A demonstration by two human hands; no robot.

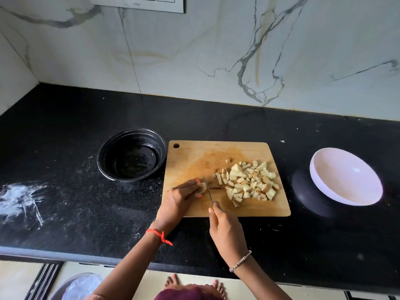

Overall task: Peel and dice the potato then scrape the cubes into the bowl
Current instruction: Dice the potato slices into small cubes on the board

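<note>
Black speckled stone counter (65, 148) under both your hands. Pale rectangular wooden cutting board (190, 156) just ahead of your wrists. Round black bowl (99, 156) beyond and left of your left hand, just beside the board. Shallow white bowl (346, 176) well right of your right hand. Heap of pale diced potato cubes (251, 182) on the board, right of the blade. Your left hand (179, 195) curls over the last uncut potato piece (202, 188), pinning it. Your right hand (227, 232) grips the thin yellow-handled knife (208, 189), blade against that piece. Step: final dicing; peeling looks done. Next likely needs a few close slices with fingertips tucked, then scraping. Which bowl is meant, cannot tell.
</note>
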